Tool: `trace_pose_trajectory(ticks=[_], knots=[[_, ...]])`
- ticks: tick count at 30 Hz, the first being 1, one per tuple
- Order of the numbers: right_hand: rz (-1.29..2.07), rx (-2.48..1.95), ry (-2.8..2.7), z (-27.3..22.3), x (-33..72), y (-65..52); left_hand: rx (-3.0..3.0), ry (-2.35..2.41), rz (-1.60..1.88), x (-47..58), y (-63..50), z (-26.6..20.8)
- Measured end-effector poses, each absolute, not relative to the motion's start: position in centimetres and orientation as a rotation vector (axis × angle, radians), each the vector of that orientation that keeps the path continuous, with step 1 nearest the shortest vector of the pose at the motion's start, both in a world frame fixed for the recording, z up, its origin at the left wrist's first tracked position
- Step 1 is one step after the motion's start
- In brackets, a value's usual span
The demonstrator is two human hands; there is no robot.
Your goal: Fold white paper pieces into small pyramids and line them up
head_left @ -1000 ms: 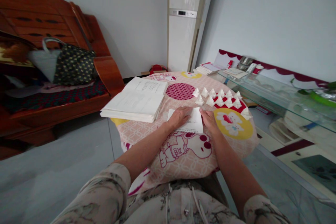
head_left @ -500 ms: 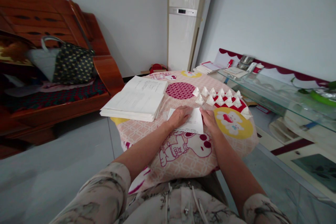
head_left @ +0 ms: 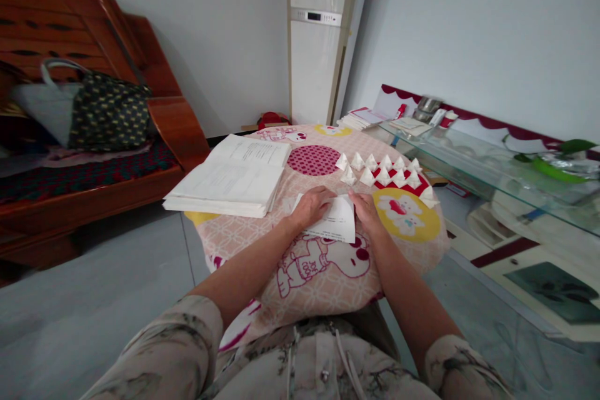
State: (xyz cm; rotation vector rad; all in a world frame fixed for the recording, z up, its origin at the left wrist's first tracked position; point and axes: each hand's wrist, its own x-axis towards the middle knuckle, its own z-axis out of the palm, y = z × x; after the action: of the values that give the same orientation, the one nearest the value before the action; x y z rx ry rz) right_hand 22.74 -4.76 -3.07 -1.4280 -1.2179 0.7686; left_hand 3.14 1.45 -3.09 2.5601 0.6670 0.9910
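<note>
A printed sheet of white paper [head_left: 338,219] lies on the patterned tablecloth in front of me, its near right corner lifting slightly. My left hand [head_left: 313,206] rests over its left side, fingers bent together at the upper edge. At the right edge, my right hand [head_left: 364,210] pinches the paper between thumb and fingers. Just beyond my hands stand several small folded white paper pyramids [head_left: 384,175] in rows. To the left is a thick open stack of printed pages [head_left: 229,178].
The round table's cloth [head_left: 323,287] hangs over its edge near my lap. On the right stands a glass-topped cabinet [head_left: 469,169] with metal containers, a red cup and a green bowl. A wooden bench [head_left: 159,119] with a dark patterned bag [head_left: 107,112] is at the left.
The view has turned slightly right, so everything appears shifted left. Both hands stay on the sheet, with only a small shift of the left fingers along its upper edge.
</note>
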Motion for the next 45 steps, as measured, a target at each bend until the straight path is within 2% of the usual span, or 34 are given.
trace_pose_trajectory(ticks=[8,17,21,28,33,36,40,42,45], knots=[[0.522,-1.322,-1.21,-2.0,23.1,-4.9,2.225,0.804,1.112,2.2,1.7,-1.4],[0.727,-1.229,-1.276,-0.2,22.2,-5.9,1.864,0.942,1.428,0.7,2.8,-0.3],[0.668,-1.026,-1.391,1.1,22.0,-6.3,1.825,1.018,1.415,0.6,2.7,0.0],[0.77,-1.106,-1.34,3.5,21.7,-6.8,1.662,0.994,1.476,0.4,3.1,0.3],[0.812,-0.997,-1.082,5.2,22.4,-5.8,1.343,0.732,1.328,-0.2,2.4,1.3],[0.975,-1.062,-1.148,4.8,23.4,-5.3,1.273,0.669,1.142,-1.0,2.5,1.3],[1.236,-1.19,-1.337,2.9,24.0,-5.3,1.511,0.669,1.039,-2.1,3.6,0.5],[1.302,-1.218,-1.427,2.2,23.7,-5.4,1.698,0.662,1.051,-2.2,4.0,0.2],[1.367,-1.22,-1.543,1.9,23.1,-5.5,1.83,0.529,0.893,-1.6,3.5,0.3]])
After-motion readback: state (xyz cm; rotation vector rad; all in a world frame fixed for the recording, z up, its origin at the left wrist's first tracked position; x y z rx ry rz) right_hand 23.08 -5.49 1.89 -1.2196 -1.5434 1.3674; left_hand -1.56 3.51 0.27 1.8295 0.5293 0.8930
